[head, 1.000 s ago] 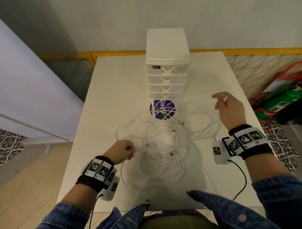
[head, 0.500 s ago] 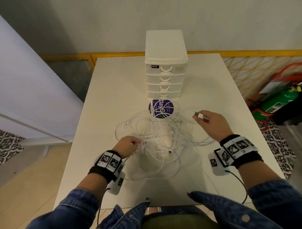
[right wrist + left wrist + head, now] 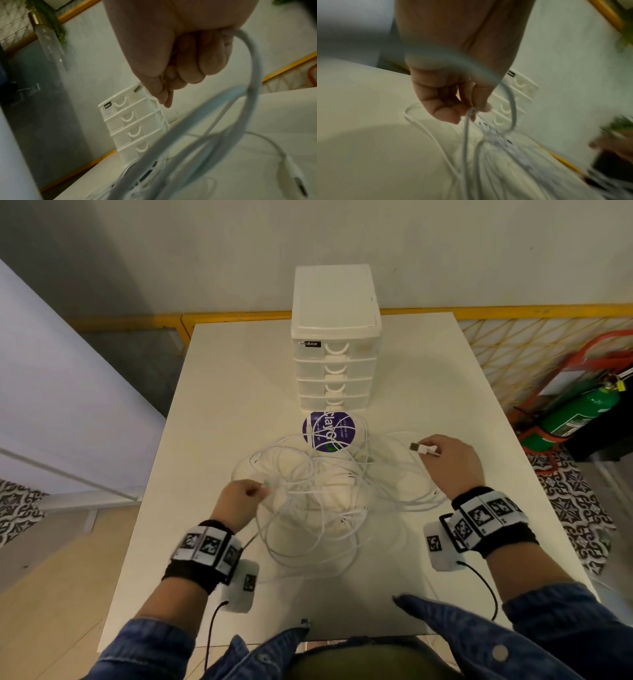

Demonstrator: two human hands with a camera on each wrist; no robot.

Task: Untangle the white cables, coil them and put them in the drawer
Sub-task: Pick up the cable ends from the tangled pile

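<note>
Black label reading "box" at its legible end, stuck on the top-left corner of a white plastic drawer unit (image 3: 335, 337), four translucent drawers stacked, each with a curved white handle, all closed. Just in front of it, flat on the tabletop (image 3: 219, 392), a round purple sticker (image 3: 329, 431) with white lettering, "clay" readable, smaller print too fine to read. Smooth, matte, off-white tabletop.

Across the middle, between the sticker and the near edge, a loose tangle of thin white cables (image 3: 308, 508), round rubbery cords looping over one another, several strands crossing the sticker, small plug ends poking out here and there.

Left hand (image 3: 239, 498) at the tangle's left side, fingers curled, thumb and fingertips pinching one cable end; wrist view blurred but showing the same pinch. Right hand (image 3: 448, 463) at the tangle's right side, closed around a cord, holding a white USB plug (image 3: 423, 448) with a metal tip pointing left.

Black wristbands with square black-and-white markers on both wrists, denim sleeves. Green fire extinguisher (image 3: 582, 412) on the floor at the right.
</note>
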